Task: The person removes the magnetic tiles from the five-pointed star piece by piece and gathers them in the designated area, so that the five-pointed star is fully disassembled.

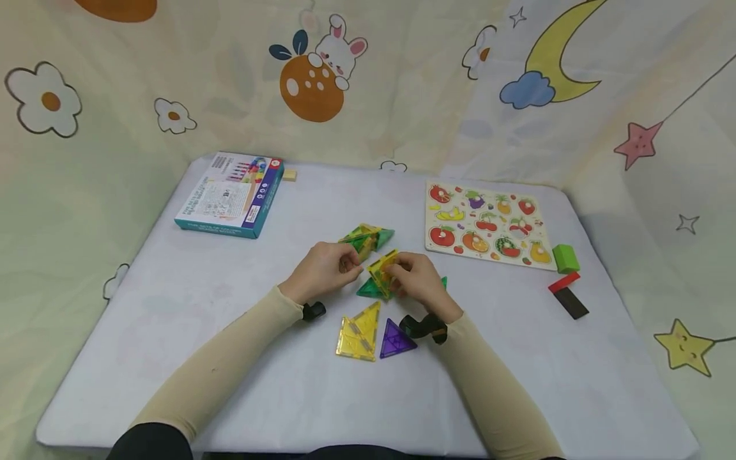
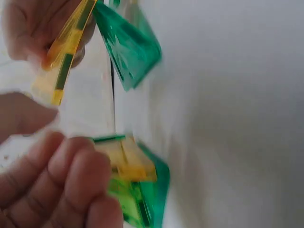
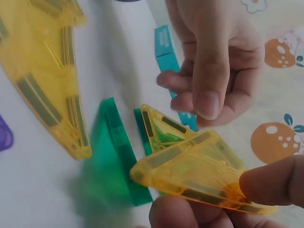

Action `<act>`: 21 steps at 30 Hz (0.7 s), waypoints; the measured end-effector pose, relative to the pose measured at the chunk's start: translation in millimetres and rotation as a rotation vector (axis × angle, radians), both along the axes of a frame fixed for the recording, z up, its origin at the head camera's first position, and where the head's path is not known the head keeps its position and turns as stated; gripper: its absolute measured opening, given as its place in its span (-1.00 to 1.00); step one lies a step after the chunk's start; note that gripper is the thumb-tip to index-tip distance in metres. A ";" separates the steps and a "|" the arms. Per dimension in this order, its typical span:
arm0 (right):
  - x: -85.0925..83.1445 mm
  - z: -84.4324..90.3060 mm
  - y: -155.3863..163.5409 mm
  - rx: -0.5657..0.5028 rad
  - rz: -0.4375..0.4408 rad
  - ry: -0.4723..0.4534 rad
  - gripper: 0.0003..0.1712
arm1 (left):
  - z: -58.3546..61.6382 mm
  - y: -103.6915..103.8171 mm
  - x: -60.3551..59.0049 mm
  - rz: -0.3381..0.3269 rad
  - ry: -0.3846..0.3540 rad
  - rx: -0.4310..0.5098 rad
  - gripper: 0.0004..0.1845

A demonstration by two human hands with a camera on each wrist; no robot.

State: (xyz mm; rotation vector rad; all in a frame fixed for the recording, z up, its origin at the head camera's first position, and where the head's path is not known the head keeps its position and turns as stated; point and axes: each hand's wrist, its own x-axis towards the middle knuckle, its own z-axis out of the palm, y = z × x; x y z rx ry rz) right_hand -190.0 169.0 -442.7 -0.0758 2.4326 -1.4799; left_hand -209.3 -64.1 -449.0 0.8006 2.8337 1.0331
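My right hand (image 1: 422,280) pinches a translucent yellow triangular magnetic tile (image 3: 190,166) between thumb and fingers, tilted above the table. Directly beneath it are green magnetic tiles (image 1: 369,289), partly hidden by the yellow one and the hand. My left hand (image 1: 324,271) hovers just left of that tile, its fingers loosely bent around nothing. Behind the left fingertips stands a green-and-yellow cluster of joined tiles (image 1: 376,237), partly covered by that hand. Nearer the body lie yellow tiles (image 1: 355,342) and a purple triangular tile (image 1: 397,340), between the two wrists.
At the back left lies a boxed set (image 1: 227,195), with a small wooden block (image 1: 290,175) beside it. A fruit puzzle board (image 1: 485,223) occupies the back right. Near its corner are a green block (image 1: 566,259), a red piece (image 1: 564,282) and a black piece (image 1: 571,303).
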 end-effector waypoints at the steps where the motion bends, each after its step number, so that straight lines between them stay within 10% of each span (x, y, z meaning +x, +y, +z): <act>1: 1.1 -0.2 2.3 -0.020 -0.002 -0.006 -0.76 | -0.4 2.5 1.2 -0.041 0.009 0.001 -0.84; 10: 8.1 0.5 9.4 -0.176 -0.048 -0.096 -0.74 | -8.7 18.6 3.1 -0.198 -0.056 -0.071 -0.68; 21: 54.5 0.9 94.7 0.177 -0.071 -0.069 -0.72 | -14.3 20.6 1.1 -0.232 -0.063 -0.089 -0.77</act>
